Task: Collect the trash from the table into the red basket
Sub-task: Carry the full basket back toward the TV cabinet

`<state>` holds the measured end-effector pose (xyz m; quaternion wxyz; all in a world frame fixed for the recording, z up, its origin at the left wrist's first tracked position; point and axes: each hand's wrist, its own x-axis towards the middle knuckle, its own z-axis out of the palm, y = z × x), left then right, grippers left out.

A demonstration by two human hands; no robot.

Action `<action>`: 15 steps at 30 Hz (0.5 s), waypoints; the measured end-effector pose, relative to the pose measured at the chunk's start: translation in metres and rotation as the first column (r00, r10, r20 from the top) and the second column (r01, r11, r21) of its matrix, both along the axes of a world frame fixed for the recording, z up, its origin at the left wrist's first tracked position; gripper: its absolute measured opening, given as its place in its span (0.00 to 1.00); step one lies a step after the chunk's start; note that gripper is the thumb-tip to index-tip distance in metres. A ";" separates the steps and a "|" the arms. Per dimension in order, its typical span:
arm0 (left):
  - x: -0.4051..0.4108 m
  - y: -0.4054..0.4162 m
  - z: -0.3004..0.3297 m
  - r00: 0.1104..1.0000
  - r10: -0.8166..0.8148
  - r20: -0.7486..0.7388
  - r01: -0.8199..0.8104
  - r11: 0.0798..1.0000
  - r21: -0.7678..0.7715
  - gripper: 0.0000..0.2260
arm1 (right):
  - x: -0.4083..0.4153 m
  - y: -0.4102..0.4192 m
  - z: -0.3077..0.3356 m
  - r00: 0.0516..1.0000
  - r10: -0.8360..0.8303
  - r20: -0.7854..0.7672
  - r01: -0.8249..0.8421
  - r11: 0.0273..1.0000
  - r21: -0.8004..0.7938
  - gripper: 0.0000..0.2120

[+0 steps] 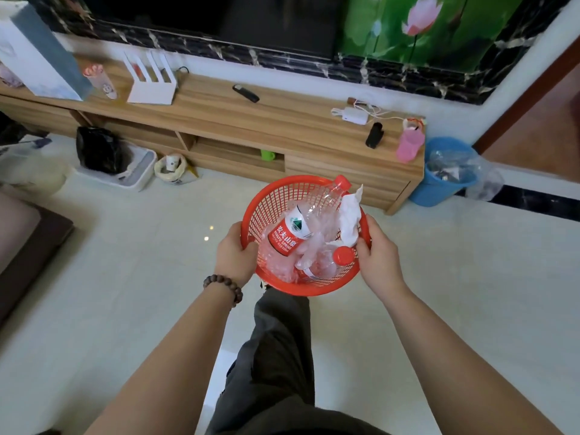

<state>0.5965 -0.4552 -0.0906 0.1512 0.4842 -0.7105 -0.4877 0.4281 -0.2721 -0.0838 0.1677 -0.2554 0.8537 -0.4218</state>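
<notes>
Both forearms reach forward; left hand (235,255) and right hand (378,257) curl their fingers (251,248) over the red basket (276,196) rim, bottles (293,229) and tissue (350,219) between. Keep it level while carrying.

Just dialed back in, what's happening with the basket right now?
A person is standing on the tiled floor, carrying the red basket with both hands: the left hand grips its left rim and the right hand its right rim. Inside lie a labelled plastic bottle, a second bottle with a red cap, crumpled clear plastic and a white tissue. The person faces a wooden TV cabinet, with a blue bin at its right end.
</notes>
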 end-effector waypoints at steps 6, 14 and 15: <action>-0.098 -0.144 -0.014 1.000 -0.011 0.007 0.010 0.990 0.138 0.12 | -0.087 -0.144 -0.011 0.996 -0.075 0.053 0.073 0.996 0.042 0.24; -0.191 -0.242 -0.053 0.997 -0.027 0.076 0.008 0.970 0.241 0.11 | -0.176 -0.245 -0.054 0.989 -0.125 0.074 0.111 0.979 0.170 0.21; -0.201 -0.248 -0.064 0.995 -0.024 0.093 -0.001 0.966 0.259 0.11 | -0.185 -0.251 -0.064 0.988 -0.127 0.084 0.109 0.975 0.191 0.20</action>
